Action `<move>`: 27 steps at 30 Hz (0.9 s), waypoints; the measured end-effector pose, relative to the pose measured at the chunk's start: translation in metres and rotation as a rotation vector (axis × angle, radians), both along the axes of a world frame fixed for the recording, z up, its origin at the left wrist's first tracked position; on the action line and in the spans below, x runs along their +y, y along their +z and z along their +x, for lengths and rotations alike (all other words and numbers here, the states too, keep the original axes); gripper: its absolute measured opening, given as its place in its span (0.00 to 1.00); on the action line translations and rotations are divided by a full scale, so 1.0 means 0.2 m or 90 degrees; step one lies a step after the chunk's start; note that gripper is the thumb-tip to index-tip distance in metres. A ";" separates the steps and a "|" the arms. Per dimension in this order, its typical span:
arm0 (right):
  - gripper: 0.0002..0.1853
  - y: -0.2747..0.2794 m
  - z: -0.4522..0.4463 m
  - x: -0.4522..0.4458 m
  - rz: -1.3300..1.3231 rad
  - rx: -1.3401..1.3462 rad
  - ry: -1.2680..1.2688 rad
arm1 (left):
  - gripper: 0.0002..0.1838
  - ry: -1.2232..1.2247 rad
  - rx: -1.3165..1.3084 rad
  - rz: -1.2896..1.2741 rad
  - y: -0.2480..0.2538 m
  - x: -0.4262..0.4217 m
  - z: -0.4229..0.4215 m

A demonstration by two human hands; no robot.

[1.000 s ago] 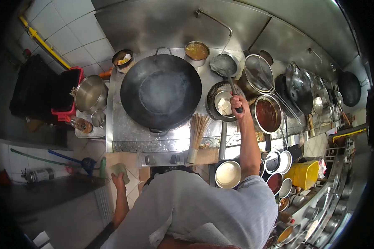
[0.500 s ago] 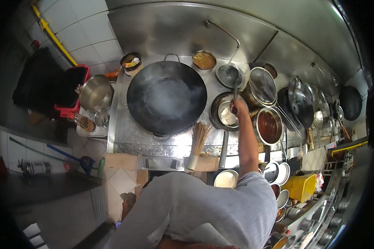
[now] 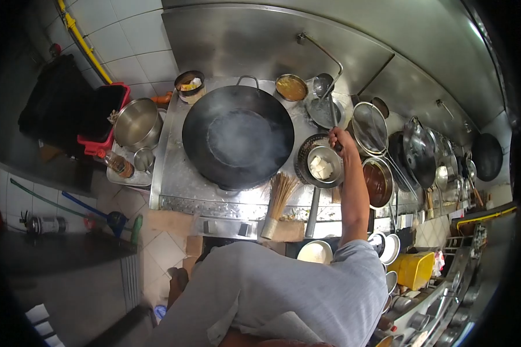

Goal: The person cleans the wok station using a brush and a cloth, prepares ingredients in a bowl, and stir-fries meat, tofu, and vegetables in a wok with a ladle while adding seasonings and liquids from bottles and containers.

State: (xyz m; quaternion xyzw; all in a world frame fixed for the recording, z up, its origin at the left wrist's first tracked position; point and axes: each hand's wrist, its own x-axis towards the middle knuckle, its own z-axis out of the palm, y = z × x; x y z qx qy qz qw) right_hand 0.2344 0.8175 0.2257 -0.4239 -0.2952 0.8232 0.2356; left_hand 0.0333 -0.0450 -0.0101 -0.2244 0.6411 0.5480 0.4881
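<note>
My right hand (image 3: 341, 140) grips the handle of a ladle (image 3: 323, 85), whose bowl is at the far side of a water-filled metal bowl (image 3: 321, 111), by the bent tap. Just below that hand, a small pot (image 3: 320, 165) with white chunks sits on a perforated round rack. Left of it stands a large black wok (image 3: 237, 136), steam rising from its middle. Low beside my body at the left, my left hand (image 3: 176, 284) holds a dark cloth (image 3: 180, 275); its fingers are mostly hidden.
A bamboo brush (image 3: 279, 199) lies at the stove's front edge. Right of the small pot are a pot of red-brown sauce (image 3: 377, 182) and a strainer (image 3: 369, 128). A bowl of yellowish sauce (image 3: 292, 87) stands behind the wok. Left are a steel pot (image 3: 138, 124) and a bottle (image 3: 115, 163).
The ladle has moved up from within the water bowl towards its far edge, with my right hand still on it. My left hand with the cloth has drawn down and back beside my body.
</note>
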 end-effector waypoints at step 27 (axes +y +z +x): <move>0.06 0.28 -0.12 -0.28 -0.328 0.514 -0.078 | 0.14 -0.092 0.075 0.046 -0.17 -0.10 0.08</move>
